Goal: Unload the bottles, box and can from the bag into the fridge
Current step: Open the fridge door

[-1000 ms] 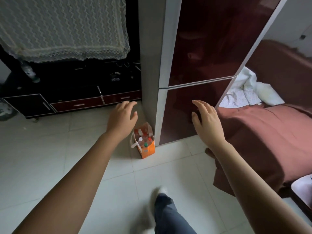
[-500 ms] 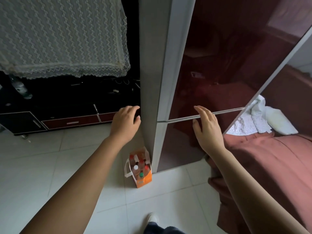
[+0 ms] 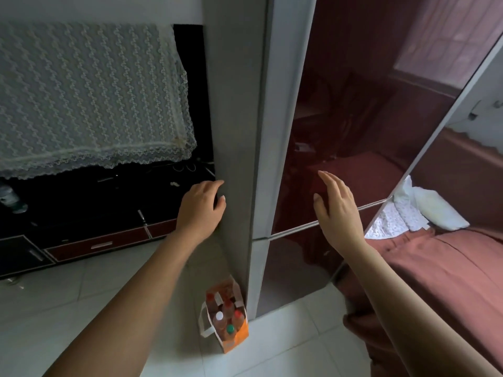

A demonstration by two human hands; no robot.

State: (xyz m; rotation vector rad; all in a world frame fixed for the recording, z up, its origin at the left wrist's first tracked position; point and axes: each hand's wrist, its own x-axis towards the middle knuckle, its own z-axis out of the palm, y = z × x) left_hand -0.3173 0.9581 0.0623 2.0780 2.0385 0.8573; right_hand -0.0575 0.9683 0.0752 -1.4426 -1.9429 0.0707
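Observation:
A tall fridge point(image 3: 353, 110) with glossy dark-red doors and a grey side panel fills the upper middle; both doors are closed. An orange paper bag point(image 3: 236, 339) stands on the floor by the fridge's lower left corner, with several capped bottles point(image 3: 219, 317) upright inside. My left hand point(image 3: 200, 210) is raised beside the grey side panel, fingers curled loosely and holding nothing. My right hand point(image 3: 337, 210) hovers in front of the upper door just above the seam between the doors, fingers spread, empty. A box or can is not visible in the bag.
A dark low cabinet point(image 3: 89, 240) with red drawers runs along the left wall, with a white lace cloth point(image 3: 81, 99) draped above it. A bed with a brownish-red cover point(image 3: 449, 273) and a white pillow point(image 3: 435, 210) sits right of the fridge. White floor tiles point(image 3: 54, 317) lie below.
The view has tilted up and moved closer to the fridge. Both hands have risen along the fridge front, the right from the door seam to just above it.

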